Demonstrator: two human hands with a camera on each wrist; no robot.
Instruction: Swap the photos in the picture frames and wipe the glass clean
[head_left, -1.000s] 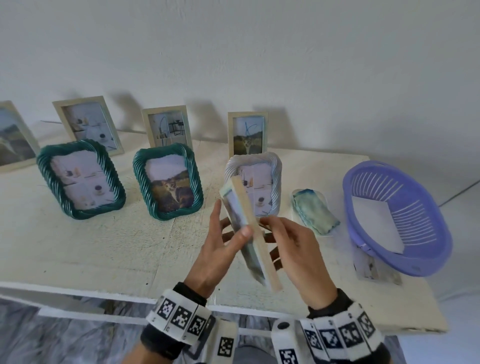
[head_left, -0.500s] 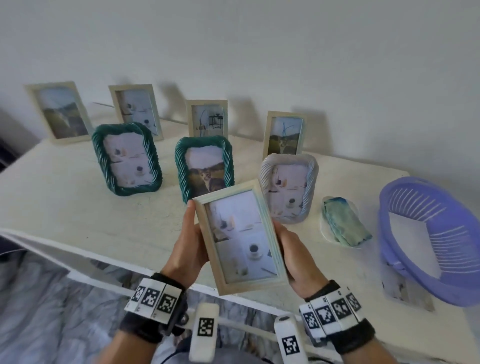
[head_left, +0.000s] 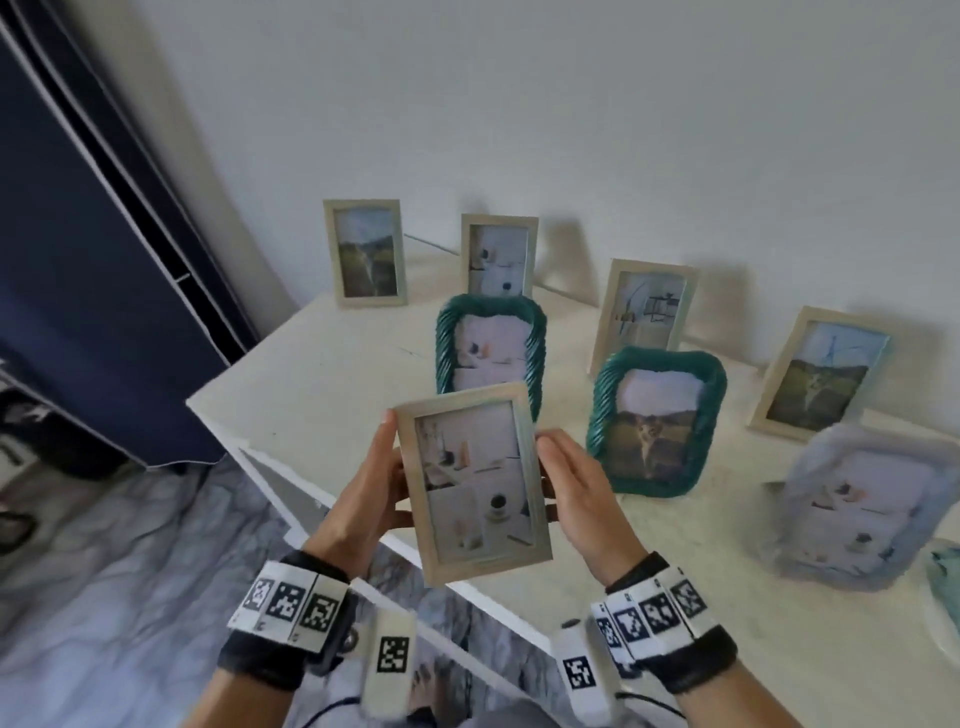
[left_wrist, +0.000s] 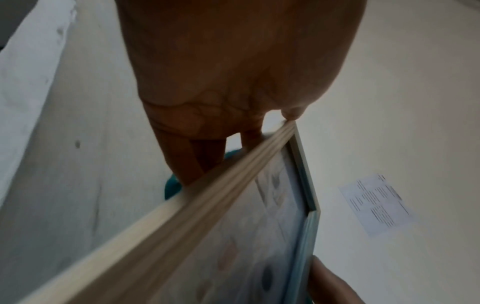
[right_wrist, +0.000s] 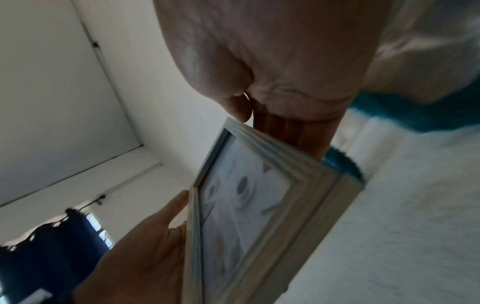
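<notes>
I hold a pale wooden picture frame (head_left: 474, 483) upright in the air over the table's near-left corner, its glass and a photo of cups toward me. My left hand (head_left: 371, 499) grips its left edge, thumb on the front rim and fingers behind. My right hand (head_left: 576, 493) grips the right edge the same way. The left wrist view shows the frame (left_wrist: 207, 236) edge-on under my fingers (left_wrist: 187, 162). In the right wrist view the frame (right_wrist: 249, 216) runs between both hands.
On the white table (head_left: 322, 374) stand two teal rope frames (head_left: 488, 353) (head_left: 655, 421), a blurred pale rope frame (head_left: 862, 509) at right, and several pale wooden frames along the wall (head_left: 368, 253). A dark blue curtain (head_left: 78, 312) hangs at left.
The frame turned from edge-on to face me and moved left with both hands. My view swung left, so the purple basket and the cloth left the picture.
</notes>
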